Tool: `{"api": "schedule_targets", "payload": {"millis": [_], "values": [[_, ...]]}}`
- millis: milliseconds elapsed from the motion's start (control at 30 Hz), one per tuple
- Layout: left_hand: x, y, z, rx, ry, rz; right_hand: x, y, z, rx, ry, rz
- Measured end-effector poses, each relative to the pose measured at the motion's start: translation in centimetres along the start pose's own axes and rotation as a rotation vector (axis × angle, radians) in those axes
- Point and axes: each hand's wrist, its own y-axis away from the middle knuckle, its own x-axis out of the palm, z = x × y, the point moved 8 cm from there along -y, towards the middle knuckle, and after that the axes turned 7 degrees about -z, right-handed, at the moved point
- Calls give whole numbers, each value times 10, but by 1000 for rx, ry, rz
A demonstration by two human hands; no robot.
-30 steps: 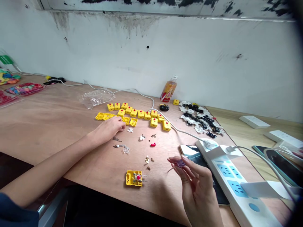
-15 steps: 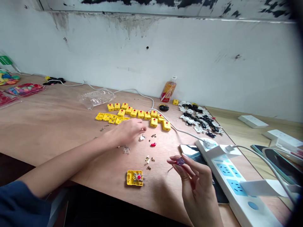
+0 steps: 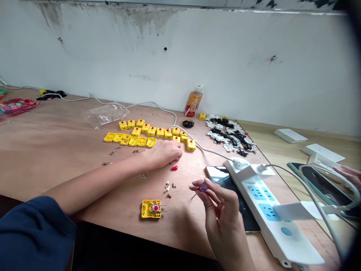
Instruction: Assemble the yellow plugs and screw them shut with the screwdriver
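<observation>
Pinching a small purple piece (image 3: 203, 187) right of center, your right hand (image 3: 222, 214) lifts it for a close look; your left hand (image 3: 165, 154) curls by the yellow housings (image 3: 141, 141), can't tell if those fingers (image 3: 176, 153) hold anything.

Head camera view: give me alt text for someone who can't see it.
A right hand pinches a small translucent purple piece over a wooden table. The left hand sits just in front of rows of small yellow plastic boxes with red dots.

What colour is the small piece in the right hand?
The piece in the right hand is translucent purple, best in head view.
</observation>
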Motion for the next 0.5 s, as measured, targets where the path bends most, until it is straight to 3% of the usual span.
{"api": "schedule_targets", "payload": {"millis": [133, 233, 367, 400, 500], "values": [[0, -1, 0, -5, 34, -18, 1, 0, 0, 3, 8, 7], [-20, 11, -7, -15, 94, -52, -5, 0, 7, 10, -45, -73], [-60, 56, -26, -60, 211, -122, -18, 7, 34, -40, -150, -337], [-69, 71, -32, -86, 325, -155, -20, 11, 39, -27, -164, -411], [-76, 114, -51, -181, 618, -179, -10, 21, 51, 48, -229, -516]]}}
